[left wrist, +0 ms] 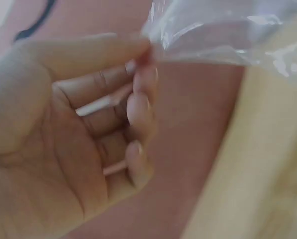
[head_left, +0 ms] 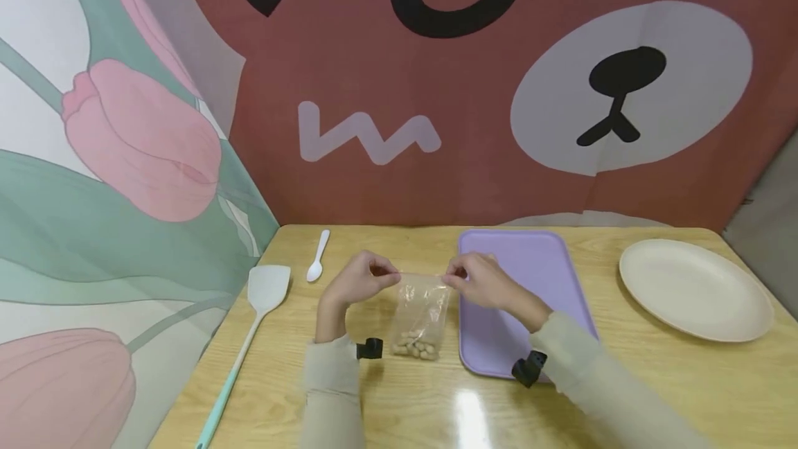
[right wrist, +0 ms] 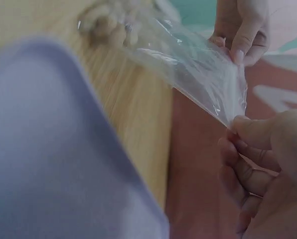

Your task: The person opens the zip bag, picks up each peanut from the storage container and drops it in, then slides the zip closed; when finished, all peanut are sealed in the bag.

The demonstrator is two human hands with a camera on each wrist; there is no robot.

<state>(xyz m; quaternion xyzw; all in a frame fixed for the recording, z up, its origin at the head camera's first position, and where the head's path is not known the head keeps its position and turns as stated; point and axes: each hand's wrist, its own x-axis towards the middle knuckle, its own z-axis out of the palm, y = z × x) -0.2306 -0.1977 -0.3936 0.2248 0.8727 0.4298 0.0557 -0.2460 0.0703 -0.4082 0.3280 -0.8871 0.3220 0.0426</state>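
Observation:
A clear plastic bag (head_left: pixel 424 307) hangs between my two hands, with several pale tan pieces like peanuts (head_left: pixel 415 346) gathered at its bottom. My left hand (head_left: pixel 364 278) pinches the bag's top left corner between thumb and index finger. At the opposite top corner, my right hand (head_left: pixel 483 281) pinches the bag the same way. The top edge is drawn out between the two pinches. In the right wrist view the bag (right wrist: pixel 188 62) stretches toward both thumbs, its contents blurred at the far end. The left wrist view shows the left fingers (left wrist: pixel 141 107) loosely bent below the film.
A purple tray (head_left: pixel 517 248) lies under and beside my right hand. To the far right sits a cream oval plate (head_left: pixel 695 289). Left of my hands are a small white spoon (head_left: pixel 315 269) and a spatula (head_left: pixel 252 331) with a mint handle, all on the wooden table (head_left: pixel 280 380).

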